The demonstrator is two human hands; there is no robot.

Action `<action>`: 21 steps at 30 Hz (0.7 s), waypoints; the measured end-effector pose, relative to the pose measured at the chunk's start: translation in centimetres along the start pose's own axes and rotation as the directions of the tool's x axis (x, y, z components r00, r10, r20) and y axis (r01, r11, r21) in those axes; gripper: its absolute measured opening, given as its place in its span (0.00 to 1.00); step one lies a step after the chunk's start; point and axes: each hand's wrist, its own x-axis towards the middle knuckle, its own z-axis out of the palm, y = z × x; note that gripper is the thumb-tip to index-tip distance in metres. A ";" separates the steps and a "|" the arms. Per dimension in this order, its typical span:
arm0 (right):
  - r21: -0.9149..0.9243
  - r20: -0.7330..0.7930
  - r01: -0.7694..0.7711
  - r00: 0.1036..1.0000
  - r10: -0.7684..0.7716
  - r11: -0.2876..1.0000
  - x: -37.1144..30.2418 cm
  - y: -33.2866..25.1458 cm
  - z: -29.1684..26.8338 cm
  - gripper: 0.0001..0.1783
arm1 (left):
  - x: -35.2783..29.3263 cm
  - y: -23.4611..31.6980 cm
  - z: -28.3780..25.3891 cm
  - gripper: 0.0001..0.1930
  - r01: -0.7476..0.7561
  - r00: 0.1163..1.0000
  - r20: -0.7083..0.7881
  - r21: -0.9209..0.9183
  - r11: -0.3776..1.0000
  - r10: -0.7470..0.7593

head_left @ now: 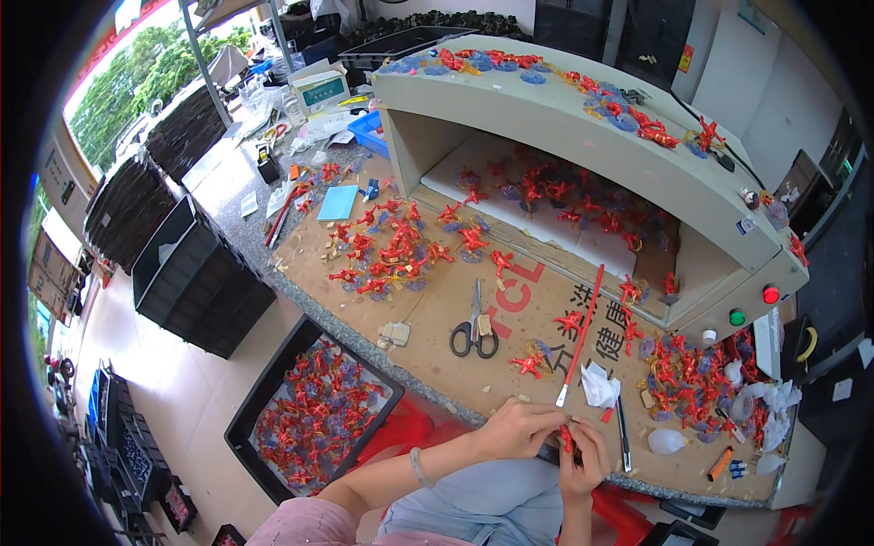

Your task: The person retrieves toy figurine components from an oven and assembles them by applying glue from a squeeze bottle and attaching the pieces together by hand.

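Observation:
Over my lap at the table's near edge, a small red plastic figurine point(566, 440) is gripped in the fingers of my right hand point(587, 462). My left hand point(514, 429), with a bracelet at its wrist, is closed in a pinch right by the figurine's upper end; whatever those fingertips hold is hidden. Just beyond them lies a thin red-handled brush point(583, 337), its pale tip close to my left fingers. A crumpled white tissue point(599, 387) and a dark-handled brush point(624, 435) lie to the right. Loose figurines point(528, 364) rest on the cardboard ahead.
Black-handled scissors point(474, 332) lie mid-table, beside a heap of red figurines point(391, 241). Another pile point(687, 382) sits at right, near an orange lighter point(720, 463). A beige open-fronted machine point(546, 100) stands behind. At lower left is a black crate point(244, 428) of figurines.

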 end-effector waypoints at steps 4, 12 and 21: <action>-0.006 -0.007 0.005 1.000 -0.005 1.000 -0.2 -0.3 0.2 0.11 | -0.4 0.2 0.1 0.06 0.010 1.000 -0.030 0.034 0.999 -0.009; -0.016 0.000 0.011 1.000 -0.011 1.000 -0.5 -0.3 0.3 0.11 | -0.7 0.4 0.0 0.05 -0.001 0.996 -0.086 0.019 1.000 0.002; 0.006 -0.002 -0.024 1.000 0.024 1.000 -0.8 -0.2 0.3 0.11 | -0.7 0.1 0.2 0.05 -0.004 0.997 -0.083 -0.015 1.000 0.002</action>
